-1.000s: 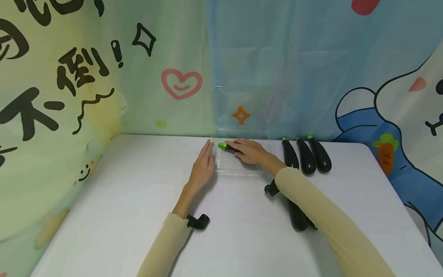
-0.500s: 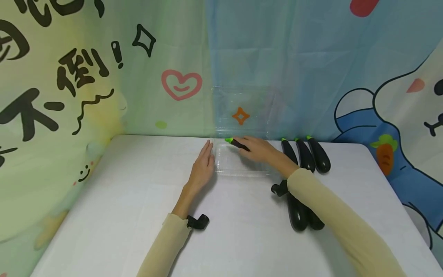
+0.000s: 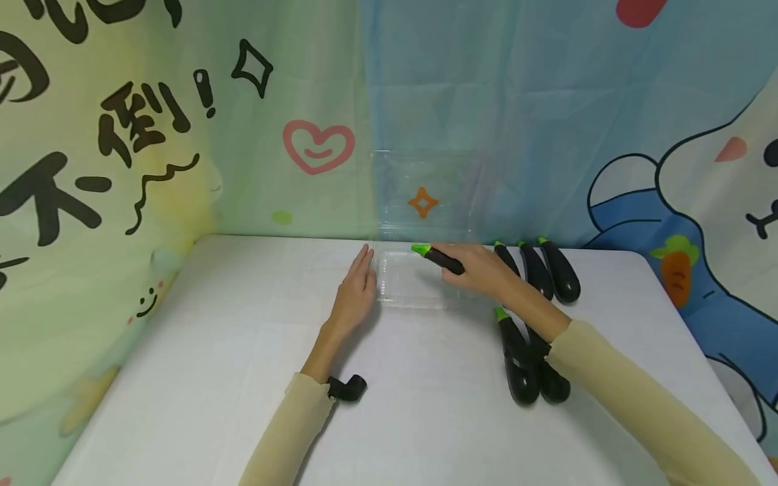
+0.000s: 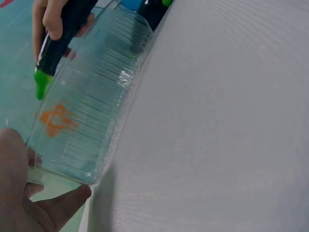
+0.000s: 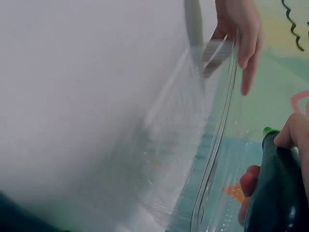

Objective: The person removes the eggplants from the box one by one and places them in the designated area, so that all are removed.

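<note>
My right hand (image 3: 483, 271) grips a dark eggplant (image 3: 448, 262) with a bright green stem, held above a clear plastic box (image 3: 401, 302). The stem end points left, and in the right wrist view the thumb lies along the eggplant (image 5: 277, 186) near its stem. On the box's left side rests my left hand (image 3: 354, 300), fingers extended forward along the wall. The left wrist view shows that hand's thumb and fingers at the near corner of the ribbed box (image 4: 91, 111). Nothing lies inside the box.
The box's clear lid (image 3: 434, 158) stands raised against the printed backdrop (image 3: 328, 67). Right of the box, a row of three eggplants (image 3: 560, 271) lies at the back of the white table (image 3: 243, 337). Nearer, more eggplants (image 3: 521, 378) lie partly under my right forearm.
My right hand has moved right and lifted with the eggplant, its forearm swinging right and uncovering more of the near eggplants. The left hand has stayed at the box's side.
</note>
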Demonstrator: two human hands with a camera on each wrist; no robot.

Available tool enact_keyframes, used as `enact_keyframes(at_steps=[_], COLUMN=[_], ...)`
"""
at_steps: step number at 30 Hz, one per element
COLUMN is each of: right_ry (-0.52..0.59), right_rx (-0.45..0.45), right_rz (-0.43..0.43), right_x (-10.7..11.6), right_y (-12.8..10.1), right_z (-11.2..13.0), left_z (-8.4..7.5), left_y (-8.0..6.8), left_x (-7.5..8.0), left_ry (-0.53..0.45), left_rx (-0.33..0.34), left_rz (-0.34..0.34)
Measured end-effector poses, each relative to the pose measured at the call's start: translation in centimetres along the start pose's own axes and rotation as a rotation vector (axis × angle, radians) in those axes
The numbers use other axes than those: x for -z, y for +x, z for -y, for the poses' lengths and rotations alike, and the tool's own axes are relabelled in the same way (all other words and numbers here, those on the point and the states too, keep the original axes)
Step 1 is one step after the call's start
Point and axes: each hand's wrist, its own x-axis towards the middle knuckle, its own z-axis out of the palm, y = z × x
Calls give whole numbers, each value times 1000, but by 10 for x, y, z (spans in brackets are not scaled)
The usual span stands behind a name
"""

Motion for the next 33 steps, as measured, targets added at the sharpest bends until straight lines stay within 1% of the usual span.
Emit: enact_keyframes(at_steps=[4,7,13,18,21,25,28,33], right_ry=[43,98,192,237,241,228,227,263], right_rx=[-34,-60,-157,-236,-249,-216,-213,-235], right_rz=[-42,-74,-126,-193,-260,-398,-483,-566], right_x=[0,0,1,0,-2,-4,-5,-9], right_y=[-20,-33,-62,-84,-99,-116,-127,-142], right_z=[2,0,-1,1,0,-5,-8,-13], left_z=[1,2,3,4,3,2,1,1], left_y=[-1,-1,0,1,2,2,2,0], left_x=[1,1,1,0,0,0,1,1], left_ry=[-2,5,-1,-9,-6,-1,-3,-11], left_rx=[4,7,8,3,2,7,14,16], left_rz=[5,6,4,0,-1,-1,4,3])
